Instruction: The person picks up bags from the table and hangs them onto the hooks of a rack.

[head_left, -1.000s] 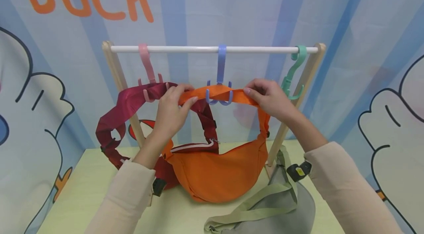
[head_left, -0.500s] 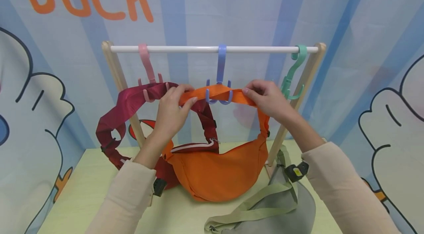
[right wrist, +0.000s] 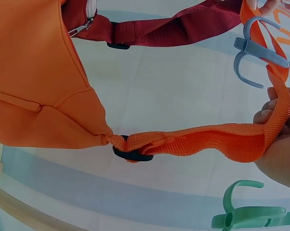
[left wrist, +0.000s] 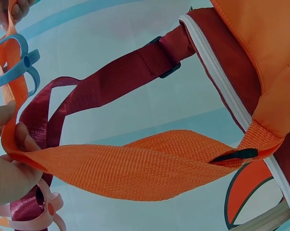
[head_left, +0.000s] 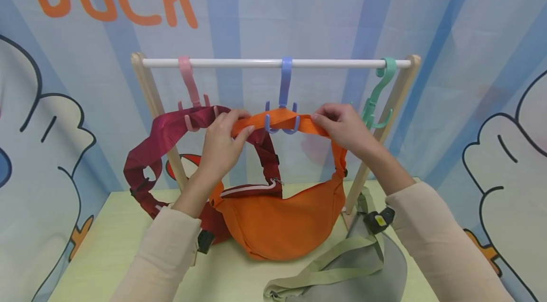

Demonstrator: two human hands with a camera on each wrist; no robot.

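An orange crescent-shaped shoulder bag (head_left: 282, 226) hangs below the rail, its orange strap (head_left: 279, 117) lying across the prongs of a blue hook (head_left: 285, 86). To the left of that hook, my left hand (head_left: 222, 143) pinches the strap between thumb and fingers. My right hand (head_left: 348, 128) pinches it on the other side. In the left wrist view the strap (left wrist: 121, 168) runs twisted from the fingers to the bag. A black buckle (right wrist: 133, 153) joins strap and bag in the right wrist view. Behind my left hand, a dark red bag's strap (head_left: 171, 128) hangs on a pink hook (head_left: 190, 83).
A white rail (head_left: 239, 63) on wooden posts carries the hooks; a green hook (head_left: 376, 95) at its right end bears nothing. On the pale table (head_left: 85, 250), a grey-green bag (head_left: 363, 268) lies at front right. A printed curtain (head_left: 325, 7) stands behind.
My right forearm has shifted slightly left and inward, the right hand still pinching the strap. The left hand, the bags and the hooks look nearly the same.
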